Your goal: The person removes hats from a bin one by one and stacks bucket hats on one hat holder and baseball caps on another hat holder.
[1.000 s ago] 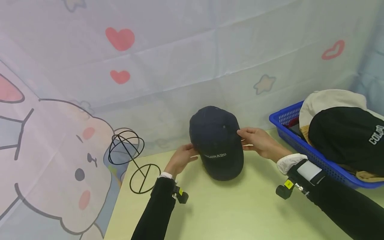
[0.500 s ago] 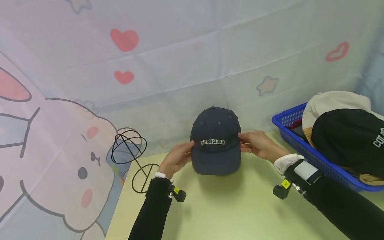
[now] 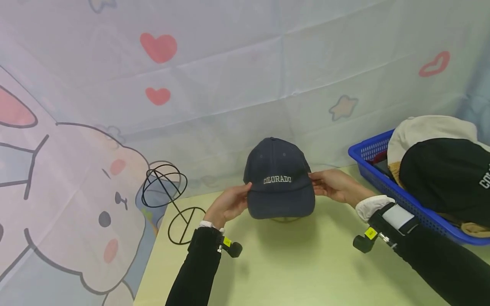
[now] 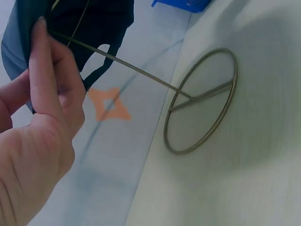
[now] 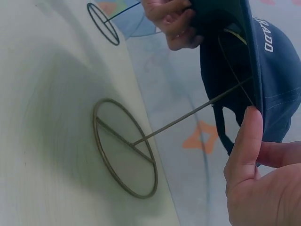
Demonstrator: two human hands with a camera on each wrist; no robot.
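Now our left hand (image 3: 229, 203) and right hand (image 3: 334, 185) pinch the cap (image 3: 279, 180) by its sides mid-table; since a second ago it has turned logo-forward and sits level on its stand (image 5: 126, 147).

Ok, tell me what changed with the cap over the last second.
Both hands, left and right, turned the cap so COLORADO and the brim face the camera, now sitting on a wire stand. Grips, the empty stand and the basket stayed.
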